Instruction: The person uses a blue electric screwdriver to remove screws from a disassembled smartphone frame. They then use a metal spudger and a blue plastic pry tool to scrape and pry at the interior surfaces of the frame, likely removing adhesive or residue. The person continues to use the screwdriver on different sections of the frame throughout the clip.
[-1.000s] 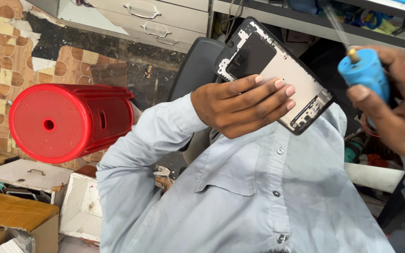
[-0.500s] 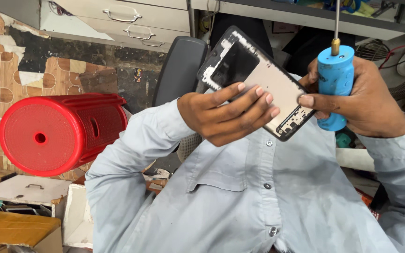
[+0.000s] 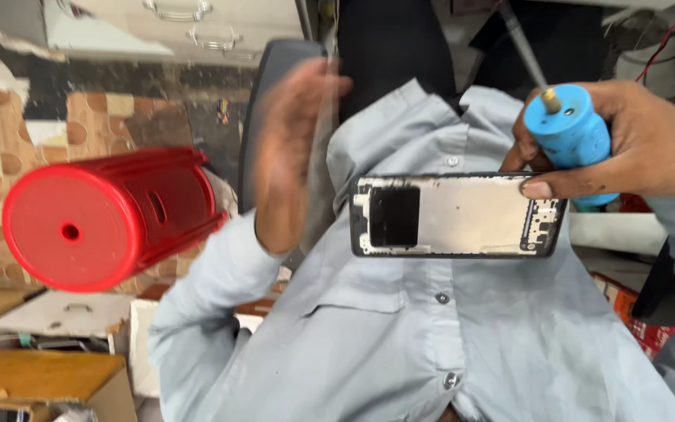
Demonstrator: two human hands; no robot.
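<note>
An opened phone (image 3: 462, 215), back cover off with a silver inner plate and a black patch, lies level against my grey shirt (image 3: 400, 336). My right hand (image 3: 650, 144) grips a blue-handled screwdriver (image 3: 568, 133), shaft pointing away, and its thumb pinches the phone's right end. My left hand (image 3: 294, 148) is blurred, raised to the left of the phone, off it, holding nothing.
A red plastic stool (image 3: 111, 219) lies on its side at the left. Cardboard and white boxes (image 3: 48, 379) sit at the lower left. A grey drawer unit (image 3: 181, 23) and a dark chair back (image 3: 275, 86) are behind my left hand.
My left hand has let go of the phone and swung off to the left. The phone has turned level, held now by my right thumb along with the screwdriver.
</note>
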